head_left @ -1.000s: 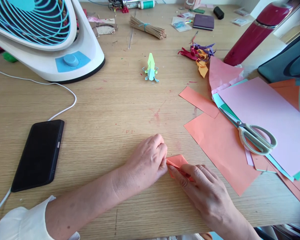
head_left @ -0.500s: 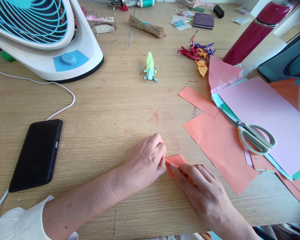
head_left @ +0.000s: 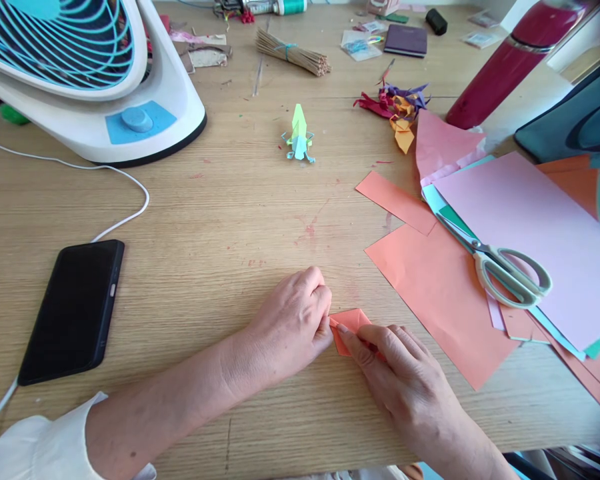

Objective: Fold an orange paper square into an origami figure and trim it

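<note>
A small folded piece of orange paper lies low over the wooden table between my hands. My left hand is closed, its fingertips pinching the paper's left end. From the right, my right hand grips the paper, with the thumb pressed on its near face and the fingers curled behind. Creases show on the paper's upper part; its right part is hidden under my right fingers. Straight ahead stands a small green and blue origami figure.
At right, scissors lie on coloured sheets beside a cut orange sheet. A red flask stands behind them. Folded paper pieces lie further back. At left are a phone, its white cable and a fan.
Both hands keep their hold on the folded orange paper. My right fingers have shifted very slightly; the rest of the scene looks the same.
</note>
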`<action>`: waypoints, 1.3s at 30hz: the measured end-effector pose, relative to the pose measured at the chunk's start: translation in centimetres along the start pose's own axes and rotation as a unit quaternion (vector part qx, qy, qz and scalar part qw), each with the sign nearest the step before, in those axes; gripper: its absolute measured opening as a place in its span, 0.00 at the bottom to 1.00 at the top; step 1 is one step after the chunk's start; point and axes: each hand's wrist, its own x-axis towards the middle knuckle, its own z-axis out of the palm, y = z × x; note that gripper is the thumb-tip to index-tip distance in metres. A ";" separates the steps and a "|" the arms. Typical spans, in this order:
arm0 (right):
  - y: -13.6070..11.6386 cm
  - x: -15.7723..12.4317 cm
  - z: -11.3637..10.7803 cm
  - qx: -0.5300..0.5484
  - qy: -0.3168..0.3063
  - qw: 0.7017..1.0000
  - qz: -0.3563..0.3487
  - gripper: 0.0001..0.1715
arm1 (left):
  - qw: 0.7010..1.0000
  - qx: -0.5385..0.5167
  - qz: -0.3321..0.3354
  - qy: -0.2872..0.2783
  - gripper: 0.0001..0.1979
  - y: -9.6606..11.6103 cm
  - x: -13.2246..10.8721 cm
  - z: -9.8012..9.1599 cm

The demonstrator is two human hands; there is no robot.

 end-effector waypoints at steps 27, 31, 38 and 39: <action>-0.5 1.2 -0.4 0.119 0.076 0.984 0.110 0.10 | 0.993 -0.113 0.031 -0.006 0.05 0.0 -0.2 -0.8; -0.4 1.2 -0.4 0.124 0.075 0.983 0.110 0.10 | 0.993 -0.115 0.030 0.002 0.06 0.3 -0.2 -0.6; -0.4 1.1 -0.4 0.128 0.078 0.982 0.116 0.12 | 0.998 -0.061 0.004 0.022 0.07 1.1 -0.1 -0.2; -0.4 1.1 -0.4 0.129 0.079 0.982 0.116 0.12 | 0.998 -0.062 0.000 0.021 0.07 1.2 -0.1 -0.2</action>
